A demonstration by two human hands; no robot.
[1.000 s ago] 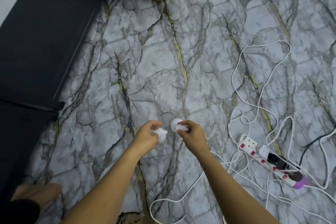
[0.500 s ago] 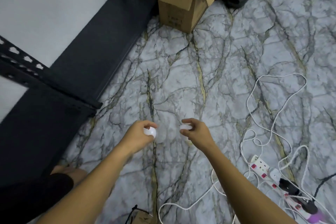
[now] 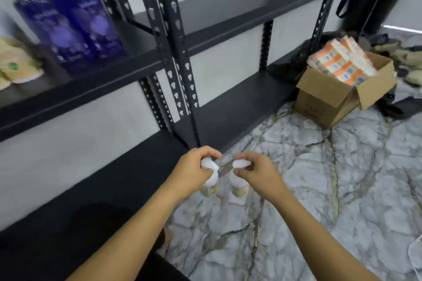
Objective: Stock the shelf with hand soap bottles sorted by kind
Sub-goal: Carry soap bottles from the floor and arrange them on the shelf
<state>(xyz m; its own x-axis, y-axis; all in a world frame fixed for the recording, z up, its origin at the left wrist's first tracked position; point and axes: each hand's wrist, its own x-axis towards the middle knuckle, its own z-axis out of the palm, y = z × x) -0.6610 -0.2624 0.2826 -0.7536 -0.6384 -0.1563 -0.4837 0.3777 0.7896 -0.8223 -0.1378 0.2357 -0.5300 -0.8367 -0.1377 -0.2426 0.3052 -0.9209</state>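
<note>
The black shelf [image 3: 228,96] edged the marble floor [image 3: 319,189], open ahead of an opened cardboard box [image 3: 328,102]. Left hand [image 3: 194,173] and right hand [image 3: 258,173] each had fingers wrapped round a white-capped soap bottle [image 3: 209,186], [image 3: 238,186], low beside the bottom ledge.

The shelf [image 3: 228,102] is black. On it stand purple bottles [image 3: 68,23] beside cream packs [image 3: 16,66] (green dot). Right of the shelf, a brown box [image 3: 328,100] holds orange-and-white packs [image 3: 340,61]. The floor [image 3: 319,178] is grey marble with gold veins.
</note>
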